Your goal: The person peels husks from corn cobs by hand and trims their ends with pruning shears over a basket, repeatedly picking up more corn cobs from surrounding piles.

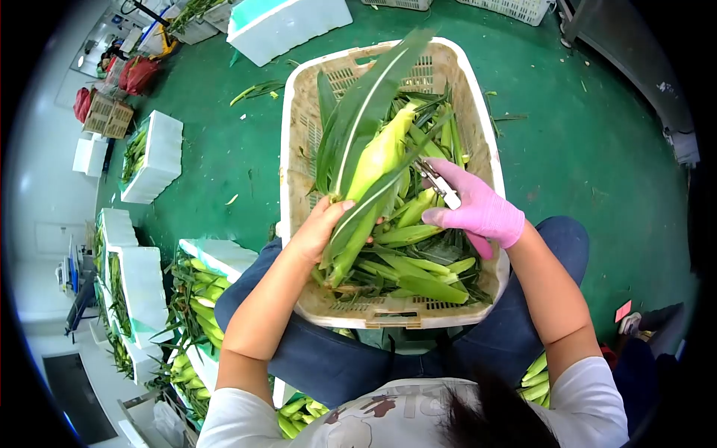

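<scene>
An ear of corn in green husk (377,160) with long leaves is held at its lower part by my bare left hand (326,230), fingers wrapped round it. My right hand (478,205), in a pink glove, grips a small metal tool (441,184) with a white handle, just right of the ear. Both hands are over a white plastic basket (287,160) between my knees. Inside the basket lie husks and leaves (422,287), some overlapping one another. The tool's tip is close to the ear; whether they touch is unclear.
White foam boxes (163,157) with corn stand on the green floor (224,97) at the left, and more husked ears (205,299) lie beside my left knee. Another foam box (291,30) is beyond the basket. A person's shoe (629,323) shows at right.
</scene>
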Motion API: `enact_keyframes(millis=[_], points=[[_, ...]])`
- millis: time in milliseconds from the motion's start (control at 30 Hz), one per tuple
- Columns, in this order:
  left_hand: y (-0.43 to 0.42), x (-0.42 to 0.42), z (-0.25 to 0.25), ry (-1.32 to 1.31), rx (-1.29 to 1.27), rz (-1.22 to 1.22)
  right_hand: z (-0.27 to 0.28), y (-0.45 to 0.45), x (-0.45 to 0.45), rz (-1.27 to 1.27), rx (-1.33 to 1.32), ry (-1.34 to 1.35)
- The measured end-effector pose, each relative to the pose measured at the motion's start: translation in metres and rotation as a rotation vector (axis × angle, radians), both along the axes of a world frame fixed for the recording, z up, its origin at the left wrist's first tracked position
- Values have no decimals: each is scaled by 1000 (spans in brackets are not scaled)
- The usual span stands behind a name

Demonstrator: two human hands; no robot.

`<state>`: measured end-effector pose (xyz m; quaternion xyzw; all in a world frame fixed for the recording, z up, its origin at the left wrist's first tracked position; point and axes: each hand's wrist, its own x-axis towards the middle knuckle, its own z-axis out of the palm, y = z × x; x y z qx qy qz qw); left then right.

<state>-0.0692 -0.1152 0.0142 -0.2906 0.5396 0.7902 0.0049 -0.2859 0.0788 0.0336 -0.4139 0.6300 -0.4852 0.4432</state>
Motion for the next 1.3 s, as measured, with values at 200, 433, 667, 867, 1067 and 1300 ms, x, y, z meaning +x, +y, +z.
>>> enact_keyframes(millis=[200,433,667,867,1067,1300], points=[[-17,24,-4,-168,373,-193,-21,-8,-2,15,-150,680],[-18,21,-13,-138,375,-111,-32,-3,8,-107,12,478],[7,13,-7,-88,-333,-81,-24,-5,17,-371,100,-153],[37,3,-11,3,-450,19,-20,-11,27,-342,-126,-372],[36,21,-33,9,109,-17,-21,-5,19,-439,-155,-417],[21,30,-39,-280,427,-24,-21,-5,-29,-655,192,662]])
